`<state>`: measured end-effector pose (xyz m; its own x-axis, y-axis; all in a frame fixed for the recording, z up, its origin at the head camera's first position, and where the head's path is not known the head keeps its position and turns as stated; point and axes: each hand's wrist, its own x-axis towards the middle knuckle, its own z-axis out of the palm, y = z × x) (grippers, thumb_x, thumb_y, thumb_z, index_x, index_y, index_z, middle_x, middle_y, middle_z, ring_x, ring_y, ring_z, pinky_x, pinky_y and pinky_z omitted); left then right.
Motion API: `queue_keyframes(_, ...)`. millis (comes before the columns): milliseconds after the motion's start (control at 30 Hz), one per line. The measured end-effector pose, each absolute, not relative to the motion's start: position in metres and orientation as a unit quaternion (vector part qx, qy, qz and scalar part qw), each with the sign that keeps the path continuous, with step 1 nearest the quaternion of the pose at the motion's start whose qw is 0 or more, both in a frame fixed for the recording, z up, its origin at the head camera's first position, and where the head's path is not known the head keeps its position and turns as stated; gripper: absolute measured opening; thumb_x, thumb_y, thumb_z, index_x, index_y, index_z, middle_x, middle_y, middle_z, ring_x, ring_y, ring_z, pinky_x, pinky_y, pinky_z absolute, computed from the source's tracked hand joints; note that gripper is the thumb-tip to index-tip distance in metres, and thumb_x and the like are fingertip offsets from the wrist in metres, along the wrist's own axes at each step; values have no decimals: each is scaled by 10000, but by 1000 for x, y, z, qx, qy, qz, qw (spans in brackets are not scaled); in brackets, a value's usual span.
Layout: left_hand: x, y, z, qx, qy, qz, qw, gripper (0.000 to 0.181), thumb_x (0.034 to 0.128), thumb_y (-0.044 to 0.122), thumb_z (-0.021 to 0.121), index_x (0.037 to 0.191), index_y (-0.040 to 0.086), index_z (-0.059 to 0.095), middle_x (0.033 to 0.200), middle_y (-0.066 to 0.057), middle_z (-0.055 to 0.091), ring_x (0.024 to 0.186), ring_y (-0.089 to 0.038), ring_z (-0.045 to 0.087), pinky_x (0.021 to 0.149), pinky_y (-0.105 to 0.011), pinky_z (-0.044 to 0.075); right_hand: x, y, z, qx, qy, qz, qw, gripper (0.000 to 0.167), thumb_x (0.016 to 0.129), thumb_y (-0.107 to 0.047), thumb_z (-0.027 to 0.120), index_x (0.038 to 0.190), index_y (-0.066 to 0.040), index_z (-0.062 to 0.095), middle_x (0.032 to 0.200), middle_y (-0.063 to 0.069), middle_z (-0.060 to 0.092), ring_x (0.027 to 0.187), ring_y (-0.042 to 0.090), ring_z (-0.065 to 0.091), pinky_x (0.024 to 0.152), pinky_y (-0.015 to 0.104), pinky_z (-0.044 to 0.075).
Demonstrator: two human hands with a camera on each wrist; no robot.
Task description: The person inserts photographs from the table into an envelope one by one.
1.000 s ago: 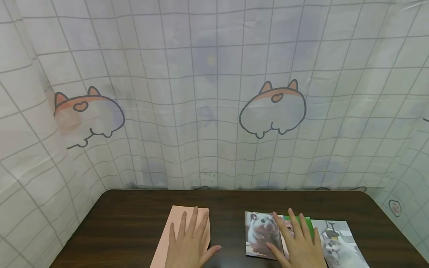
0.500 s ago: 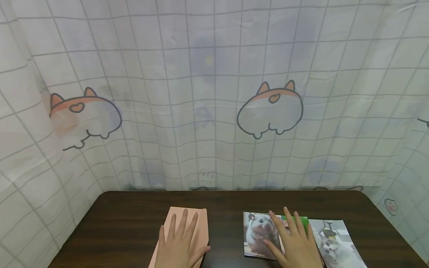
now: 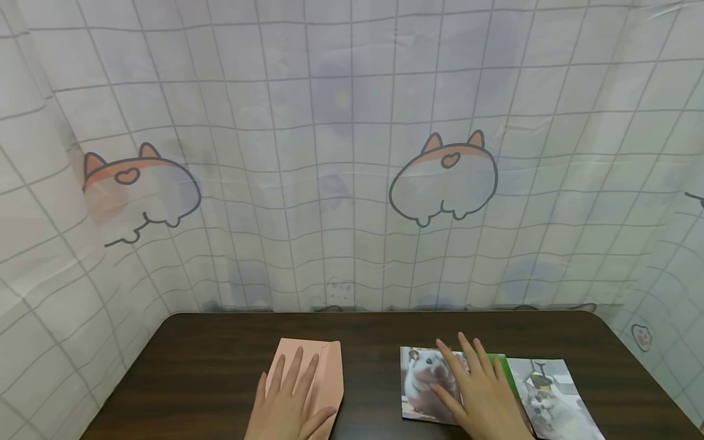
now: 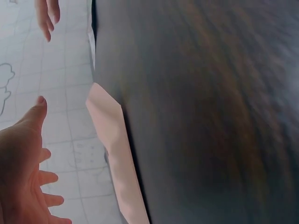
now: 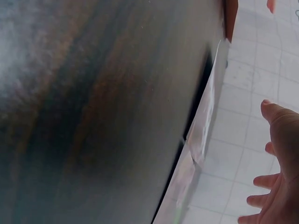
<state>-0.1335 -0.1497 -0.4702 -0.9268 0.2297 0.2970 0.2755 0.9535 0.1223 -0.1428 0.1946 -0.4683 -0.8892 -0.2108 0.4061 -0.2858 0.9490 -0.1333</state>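
In the head view my left hand (image 3: 286, 403), fingers spread, is over a pink envelope-like sheet (image 3: 327, 373). The left wrist view shows a gap between that hand (image 4: 23, 163) and the pink sheet (image 4: 114, 135). My right hand (image 3: 484, 397) spreads its fingers over several picture cards. One is a hamster card (image 3: 423, 391); beside it a card with a green edge (image 3: 508, 373) is mostly hidden under the hand. To the right lies a cat card (image 3: 552, 397). In the right wrist view the hand (image 5: 278, 168) hovers above the cards (image 5: 203, 121), holding nothing.
The dark wooden table (image 3: 181, 373) has rounded far corners. Behind it and at both sides hangs a white grid-patterned curtain (image 3: 308, 183) with cartoon corgi prints. Bare tabletop lies between the pink sheet and the cards.
Both hands have shifted somewhat to the left, fingers still spread, uncovering more of the pink sheet's right part. The head view turned slightly right. The sheet and cards appear unmoved on the table.
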Motion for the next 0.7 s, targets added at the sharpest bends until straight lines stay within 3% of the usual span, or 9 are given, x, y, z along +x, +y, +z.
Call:
queue_keyframes(267, -135, -165, -479, -146, -971, -155, 111, 806, 911, 606, 716, 1543, 143, 530, 1608, -161, 470, 1420, -524, 460, 998, -749, 433, -150, 197, -464, 153, -960, 117, 202, 682, 929, -400, 801, 1517, -138, 575, 1510, 278, 533, 1340, 533, 547, 976, 671, 511)
queue_keyframes(500, -140, -179, -489, -195, -944, -228, 138, 769, 889, 472, 801, 1480, 32, 580, 1489, -279, 553, 1299, -549, 558, 901, -698, 524, -159, 204, -466, 178, -949, 145, 218, 632, 924, -302, 819, 1480, -94, 602, 1459, 292, 573, 1262, 531, 607, 879, 601, 578)
queue_keyframes(700, -143, -187, -489, -186, -934, -291, 92, 780, 853, 395, 851, 1475, 11, 580, 1468, -316, 550, 1196, -603, 587, 762, -726, 522, -165, 208, -466, 172, -949, 163, 208, 586, 931, -254, 817, 1451, -74, 616, 1423, 278, 603, 1213, 476, 645, 796, 502, 609)
